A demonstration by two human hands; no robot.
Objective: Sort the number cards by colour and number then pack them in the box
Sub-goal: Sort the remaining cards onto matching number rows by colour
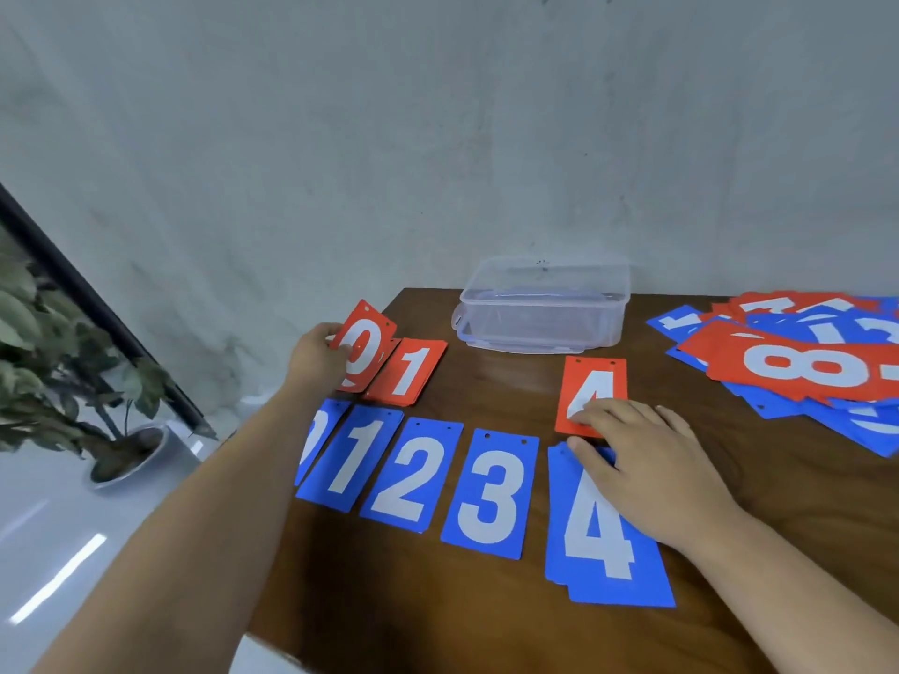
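Now our left grip (318, 355) pinches the red 0 (366, 345), tilted up beside the red 1 (407, 372). Our right grip (647, 459) lies flat, fingertips on the red 4 (593, 379); the box (542, 308) stands behind on the table (438, 600), mixed cards (802, 362) to its right

Bare table (496, 381) between red 1 card (407, 371) and red 4 card (594, 389), box (542, 308) behind

- Near side, the blue row (413, 474) lies face up, 0 to 4 from left to right, with blue 4 (603, 532) a slightly fanned stack.
- Up comes red 0 (365, 347), tilted and pinched in the left hand (316, 355). Just beside it, red 1 (408, 372) lies flat.
- Behind blue 4, red 4 (591, 386) lies flat, with the right hand (647, 459) resting on both.
- Far right is the mixed heap (802, 362), a red 8 on top.
- At the back stands the clear box (542, 308).
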